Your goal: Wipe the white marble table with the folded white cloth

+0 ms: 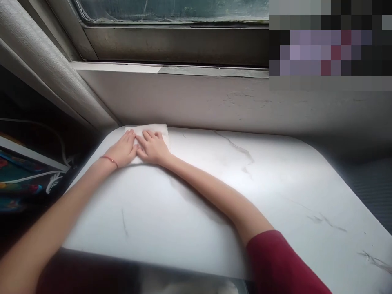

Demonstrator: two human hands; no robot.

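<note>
A thin white wiping sheet (161,132), cloth or paper I cannot tell, lies flat on the white marble-patterned table (196,220) near its far left corner. On its left part rests my left hand (122,149), palm down, fingers stretched forward and close together, a thin red cord round the wrist. My right hand (152,147) presses down beside it with the fingers spread and slightly bent. Its fingertips and thumb come up against the left hand. Both hands cover much of the sheet; its far right corner shows past the right hand.
Behind the table rises a pale wall (190,94) below a window (177,12). A light curtain (52,57) hangs at the left. White cables (55,181) and patterned fabric (18,190) are beyond the left edge. The table's right corner is rounded.
</note>
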